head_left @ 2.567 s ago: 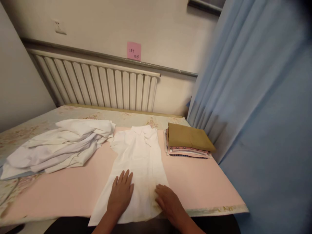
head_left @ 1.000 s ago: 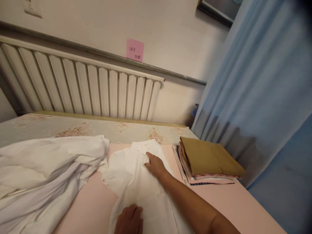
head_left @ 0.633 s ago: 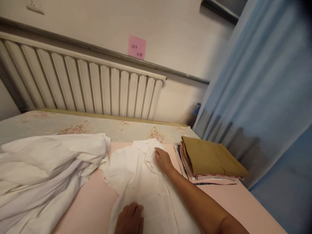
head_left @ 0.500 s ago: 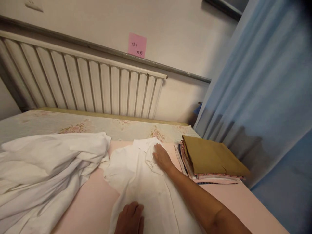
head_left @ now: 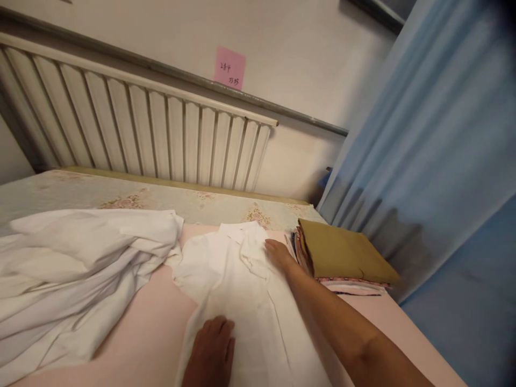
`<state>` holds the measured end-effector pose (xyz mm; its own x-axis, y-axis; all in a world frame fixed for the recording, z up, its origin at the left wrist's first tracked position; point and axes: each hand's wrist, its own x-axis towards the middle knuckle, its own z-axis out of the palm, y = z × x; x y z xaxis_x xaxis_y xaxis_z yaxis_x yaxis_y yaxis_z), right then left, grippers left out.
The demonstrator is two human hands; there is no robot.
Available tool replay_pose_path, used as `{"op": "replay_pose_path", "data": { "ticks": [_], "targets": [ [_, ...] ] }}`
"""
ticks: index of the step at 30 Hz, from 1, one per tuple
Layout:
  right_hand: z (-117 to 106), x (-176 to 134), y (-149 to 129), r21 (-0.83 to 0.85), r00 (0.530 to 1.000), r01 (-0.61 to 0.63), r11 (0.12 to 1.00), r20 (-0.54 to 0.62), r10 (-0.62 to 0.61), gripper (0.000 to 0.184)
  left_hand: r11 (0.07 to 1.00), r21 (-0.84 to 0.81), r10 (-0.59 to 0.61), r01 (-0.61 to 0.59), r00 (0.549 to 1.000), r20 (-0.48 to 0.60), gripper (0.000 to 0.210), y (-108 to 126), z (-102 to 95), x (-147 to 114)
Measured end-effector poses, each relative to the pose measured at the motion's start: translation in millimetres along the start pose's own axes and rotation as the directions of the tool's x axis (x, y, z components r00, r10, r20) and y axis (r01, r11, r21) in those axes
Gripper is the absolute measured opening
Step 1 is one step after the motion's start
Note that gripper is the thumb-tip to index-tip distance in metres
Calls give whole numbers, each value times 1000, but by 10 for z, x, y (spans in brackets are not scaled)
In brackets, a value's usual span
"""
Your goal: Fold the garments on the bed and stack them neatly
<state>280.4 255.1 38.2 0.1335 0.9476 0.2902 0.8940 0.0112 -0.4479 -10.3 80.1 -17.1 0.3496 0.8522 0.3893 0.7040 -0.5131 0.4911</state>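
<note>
A white collared shirt (head_left: 245, 306) lies spread on the pink surface, its collar pointing away from me and some creases near the right shoulder. My left hand (head_left: 213, 346) rests flat on the lower part of the shirt, fingers stretched forward. At the shirt's right shoulder edge is my right hand (head_left: 279, 256), its fingers extended and loosely together, with nothing visibly gripped. Part of its fingertips and palm is hidden from view.
A heap of white cloth (head_left: 84, 269) lies on the left. Folded fabrics topped by an olive-brown piece (head_left: 342, 250) are stacked at the right, beside a blue curtain (head_left: 411, 150). Behind the bed's floral cover (head_left: 173, 200) stands a radiator (head_left: 157, 129).
My right hand has slid slightly right, off the bunched cloth near the collar to the shoulder's edge. My left hand stays on the shirt, its fingers straighter. The view has shifted slightly.
</note>
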Motion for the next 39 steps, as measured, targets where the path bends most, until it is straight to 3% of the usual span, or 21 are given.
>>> {"op": "replay_pose_path", "data": {
  "ticks": [3,8,14,17,23,32,36,39],
  "targets": [
    [-237,-390,-7,47,999,-31,998,-22,32,31,999,-24,-28,29,999,33,25,50,-56,22],
    [-457,-1478,-199,61,999,-44,997,-6,44,22,999,-26,-38,40,996,78,28,117,-145,53],
    [-535,-2760,-453,-63,986,-93,994,132,101,7,1000,-11,-17,18,993,116,29,154,-203,66],
    [-479,-3136,-463,-132,992,1,991,126,16,21,1000,-6,-12,13,992,126,30,176,-233,63],
    [-397,-3257,-449,-271,998,14,962,68,4,29,1000,14,-8,6,992,124,31,211,-275,48],
    [-663,-3243,-478,-87,992,-13,996,125,24,31,1000,-8,11,-10,995,99,31,166,-246,29],
    [-742,-3227,-492,-3,975,-57,998,214,56,14,1000,-5,27,-27,997,73,30,155,-230,20],
    [-855,-3150,-426,1,990,-133,991,44,133,18,1000,5,21,-21,996,87,29,149,-214,21]
  ]
}}
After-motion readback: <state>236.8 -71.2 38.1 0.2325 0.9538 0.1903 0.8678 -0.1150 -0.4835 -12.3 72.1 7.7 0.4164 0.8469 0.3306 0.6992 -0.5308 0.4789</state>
